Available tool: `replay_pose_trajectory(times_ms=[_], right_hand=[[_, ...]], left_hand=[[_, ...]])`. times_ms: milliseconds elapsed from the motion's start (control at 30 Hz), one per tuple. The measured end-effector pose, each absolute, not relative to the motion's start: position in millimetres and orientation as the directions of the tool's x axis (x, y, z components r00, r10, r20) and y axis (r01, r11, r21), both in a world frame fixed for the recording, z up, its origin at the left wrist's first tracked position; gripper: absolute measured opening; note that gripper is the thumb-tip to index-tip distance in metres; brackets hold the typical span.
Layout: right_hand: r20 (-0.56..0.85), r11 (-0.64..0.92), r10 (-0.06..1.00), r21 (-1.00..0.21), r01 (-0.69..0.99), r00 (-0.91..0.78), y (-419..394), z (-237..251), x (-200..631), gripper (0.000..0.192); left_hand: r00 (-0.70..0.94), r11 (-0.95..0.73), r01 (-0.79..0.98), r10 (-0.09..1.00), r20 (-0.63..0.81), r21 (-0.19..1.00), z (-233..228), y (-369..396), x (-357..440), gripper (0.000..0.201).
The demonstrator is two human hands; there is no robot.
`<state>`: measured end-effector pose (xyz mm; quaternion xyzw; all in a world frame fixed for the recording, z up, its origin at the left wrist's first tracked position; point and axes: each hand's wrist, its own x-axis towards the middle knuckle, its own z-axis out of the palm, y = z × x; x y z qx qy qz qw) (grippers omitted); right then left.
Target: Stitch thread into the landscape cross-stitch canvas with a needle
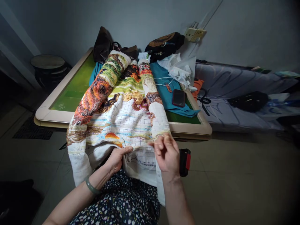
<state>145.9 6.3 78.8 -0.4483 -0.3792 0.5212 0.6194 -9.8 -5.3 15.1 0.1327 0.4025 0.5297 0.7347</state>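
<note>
At the near edge of the table (44, 111), a large cross-stitch cloth (124, 125) is draped from the green tabletop down onto the lap, its two long sides rolled up into stitched, patterned rolls. The left hand (117, 159) is laid at the cloth's lower edge with the fingers curled under a fold, so only the thumb and knuckles are seen; the fabric appears to be gripped, though the fingertips are hidden. The right hand (167, 153) is raised just beside the right roll, fingers bunched and nearly closed as if pinching something fine; whether a needle or thread is held cannot be made out. A green bangle (91, 187) is worn on the left wrist. A black and red object (185, 162) is partly concealed behind the right hand and cannot be identified. Farther back on the table, a dark phone (178, 97) is lying on a blue cloth (164, 84), with white cables (178, 73) and dark bags (164, 45) near the wall. Scissors (203, 100) are seen on the grey bedding (234, 84) to the right.
</note>
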Motion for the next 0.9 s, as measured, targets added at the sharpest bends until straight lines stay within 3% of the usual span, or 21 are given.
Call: replay_pose_trajectory(times_ms=[100, 167, 333, 533, 900], right_hand=[[0.066, 0.152, 0.965, -0.929, -0.336, 0.254, 4.2, 76.7, 150.5, 0.018], [0.051, 0.12, 0.97, -0.95, -0.288, 0.236, -2.1, 67.3, 148.9, 0.017], [-0.139, -0.139, 0.99, -0.99, -0.022, 0.002, -22.8, 37.9, 137.3, 0.019], [-0.138, -0.123, 0.99, -0.959, 0.255, -0.04, -31.3, 21.9, 126.5, 0.025], [-0.08, -0.066, 0.996, -0.939, 0.336, -0.029, -30.6, 22.1, 123.3, 0.025]], left_hand=[[0.1, 0.398, -0.676, 0.883, -0.458, 0.62, 14.4, -5.2, -9.0, 0.037], [0.093, 0.402, -0.677, 0.878, -0.47, 0.617, 14.1, -5.4, -8.6, 0.035], [0.097, 0.426, -0.643, 0.87, -0.483, 0.637, 11.3, -6.7, -9.5, 0.028], [0.095, 0.465, -0.609, 0.847, -0.523, 0.642, 9.6, -7.6, -10.3, 0.024], [0.098, 0.48, -0.608, 0.836, -0.54, 0.633, 12.4, -7.0, -9.0, 0.024]])
